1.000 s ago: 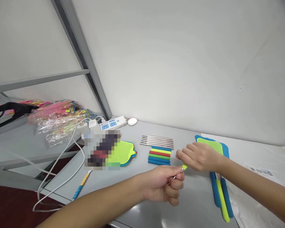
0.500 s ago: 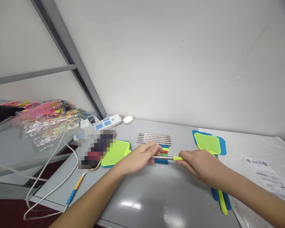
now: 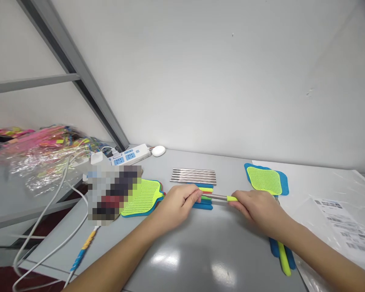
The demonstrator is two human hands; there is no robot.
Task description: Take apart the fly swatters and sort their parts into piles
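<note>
My left hand [image 3: 178,205] is closed in a pinch on the left part of a thin metal rod [image 3: 217,197]. My right hand [image 3: 257,207] wraps the rod's other end, where a yellow-green handle [image 3: 231,198] shows beside the fingers. The rod lies nearly level just above the table. Several coloured handles [image 3: 203,206] lie behind and below it. Left of my left hand sits a stack of fly swatter heads [image 3: 144,196], yellow-green on top of blue. Under my right forearm lie more fly swatters, their mesh head [image 3: 265,181] beyond it and their handles [image 3: 283,259] nearer.
Several bare metal rods [image 3: 193,176] lie in a row at the back. A power strip [image 3: 129,155], a white oval object [image 3: 158,151] and a white cable [image 3: 63,178] are at left. Plastic-wrapped goods [image 3: 48,158] lie beyond the metal frame. Clear plastic with a label [image 3: 343,223] covers the right side.
The camera view has shifted slightly, moving the left-side things further left. My left hand's fingers have closed more around the metal rod; my right hand keeps its hold on the handle.
</note>
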